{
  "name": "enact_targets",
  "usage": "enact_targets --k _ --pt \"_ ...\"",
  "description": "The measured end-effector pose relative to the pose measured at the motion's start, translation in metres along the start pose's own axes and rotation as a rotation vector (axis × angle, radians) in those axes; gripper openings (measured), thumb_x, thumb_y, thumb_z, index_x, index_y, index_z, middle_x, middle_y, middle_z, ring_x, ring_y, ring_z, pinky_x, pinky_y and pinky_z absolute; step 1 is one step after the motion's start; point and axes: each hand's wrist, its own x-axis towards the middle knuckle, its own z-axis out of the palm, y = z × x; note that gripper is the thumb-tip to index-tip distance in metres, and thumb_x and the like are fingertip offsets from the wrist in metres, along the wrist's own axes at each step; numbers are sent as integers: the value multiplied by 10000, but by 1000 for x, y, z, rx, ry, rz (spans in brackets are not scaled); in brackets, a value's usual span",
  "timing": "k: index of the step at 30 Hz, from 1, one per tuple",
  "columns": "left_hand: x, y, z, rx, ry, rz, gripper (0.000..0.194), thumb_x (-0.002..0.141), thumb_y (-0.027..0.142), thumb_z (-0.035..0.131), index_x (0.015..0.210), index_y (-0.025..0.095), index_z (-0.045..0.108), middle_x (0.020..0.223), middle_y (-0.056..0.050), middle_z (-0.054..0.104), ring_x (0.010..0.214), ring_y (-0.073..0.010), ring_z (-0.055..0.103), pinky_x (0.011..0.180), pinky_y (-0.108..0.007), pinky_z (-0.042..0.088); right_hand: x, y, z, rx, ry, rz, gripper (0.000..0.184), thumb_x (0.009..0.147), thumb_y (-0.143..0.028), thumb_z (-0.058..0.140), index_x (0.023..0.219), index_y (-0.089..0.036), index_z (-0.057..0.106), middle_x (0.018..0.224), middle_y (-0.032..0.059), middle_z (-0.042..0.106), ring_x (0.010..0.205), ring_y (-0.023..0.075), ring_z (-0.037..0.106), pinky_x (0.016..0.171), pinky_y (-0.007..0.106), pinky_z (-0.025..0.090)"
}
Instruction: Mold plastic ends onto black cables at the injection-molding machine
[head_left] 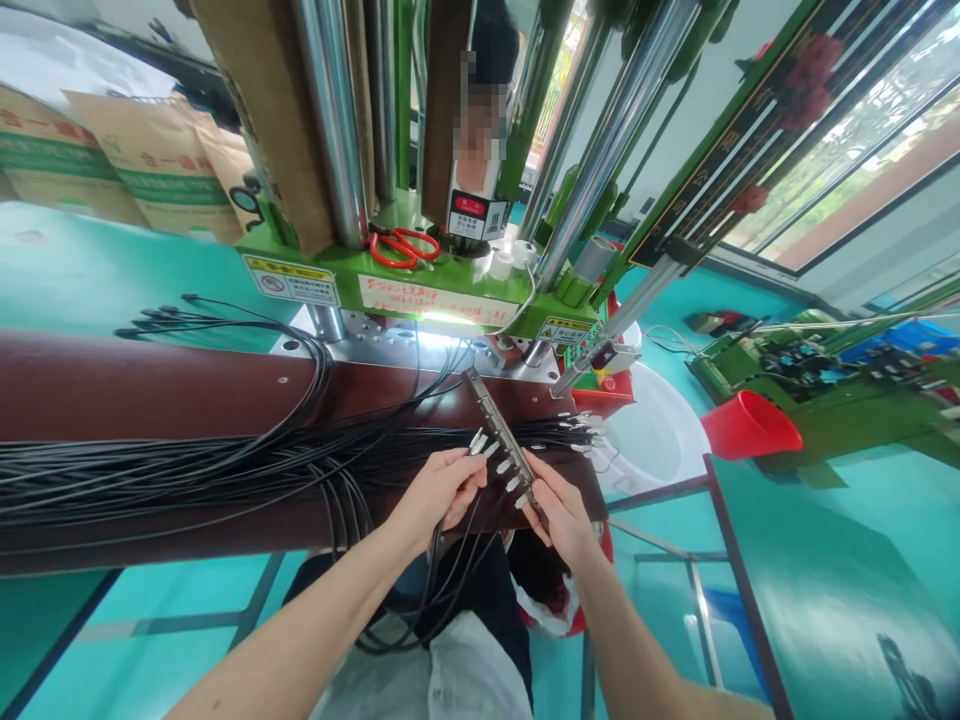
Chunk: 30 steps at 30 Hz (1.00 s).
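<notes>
My right hand [559,500] is closed round the near end of a dark metal bar [495,420], which slants up and away toward the machine. Several silvery connectors [512,484] stick out along the bar's left side. Close beside them, my left hand [448,485] pinches black cables with silvery connector ends [480,442] pointing at the bar. From that hand, black cables [439,600] hang in loops over my lap. I cannot tell whether the left hand's connectors touch the bar.
A green press machine [450,290] stands ahead, red-handled scissors [403,248] on its ledge. Black cable bundles [187,470] cover much of the brown table [112,385]. To the right are a white tub [660,420], a red bucket [752,425] and a green table [832,590]. A person is partly visible behind the press.
</notes>
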Motion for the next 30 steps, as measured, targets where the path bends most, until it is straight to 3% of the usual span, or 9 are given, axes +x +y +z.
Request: enact_targets --k 6,19,25,30 --pt "4 -5 -1 -140 -75 -55 254 743 335 505 553 170 467 279 94 284 233 -36 183 251 -156 160 0 1 -3 2 -4 8 566 779 -444 560 1246 -133 492 494 -56 433 354 27 308 303 154 189" --pt "2 0 0 -183 -122 -72 305 714 359 529 501 186 397 282 102 245 238 -30 165 254 -156 133 1 6 -7 -76 -37 -51 530 812 -440 517 1255 -150 490 489 -60 419 346 32 305 312 168 200" --pt "3 -5 -1 0 26 39 266 732 374 517 564 177 454 282 102 280 231 -32 155 252 -162 136 2 6 -5 -229 -120 -70 549 843 -446 472 1310 -162 422 481 -60 417 364 41 309 325 163 253" --pt "4 0 -5 191 204 223 293 758 467 488 739 175 496 398 87 386 283 -32 270 295 -144 171 2 1 -1 -118 -55 -27 553 835 -427 485 1297 -128 434 460 -71 361 356 44 286 300 152 212"
